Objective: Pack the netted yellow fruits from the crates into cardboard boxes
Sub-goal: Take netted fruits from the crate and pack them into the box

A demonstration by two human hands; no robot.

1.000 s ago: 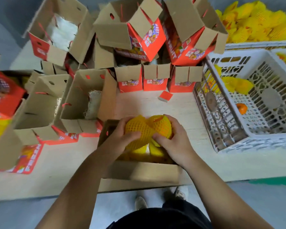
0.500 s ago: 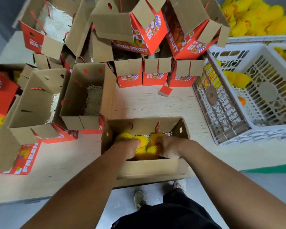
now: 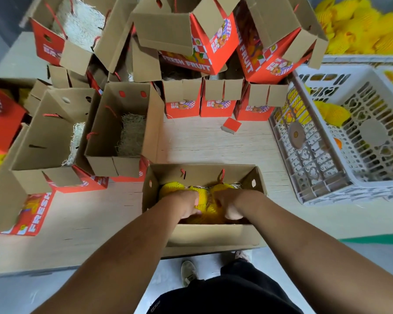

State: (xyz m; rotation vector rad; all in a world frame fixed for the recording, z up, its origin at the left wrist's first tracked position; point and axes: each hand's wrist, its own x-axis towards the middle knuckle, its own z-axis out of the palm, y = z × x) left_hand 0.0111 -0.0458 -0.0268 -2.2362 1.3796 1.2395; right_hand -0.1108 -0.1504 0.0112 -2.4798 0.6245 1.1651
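An open cardboard box (image 3: 213,236) stands at the table's near edge with several netted yellow fruits (image 3: 171,188) inside. Both my hands are down in it. My left hand (image 3: 186,205) is curled over a netted fruit at the middle left. My right hand (image 3: 228,203) is curled over the fruits at the middle right. Fingertips are hidden among the fruits. A white plastic crate (image 3: 322,177) at the right holds a netted yellow fruit (image 3: 334,113) and a bare orange one (image 3: 338,142).
Open empty boxes with straw padding (image 3: 132,134) stand at the left; red "FRESH FRUIT" boxes (image 3: 197,41) are stacked at the back. A small red block (image 3: 231,125) lies on the table. More netted fruits (image 3: 361,26) pile at the back right.
Both hands carried netted fruits down from above the box into it and now press them among the others inside.
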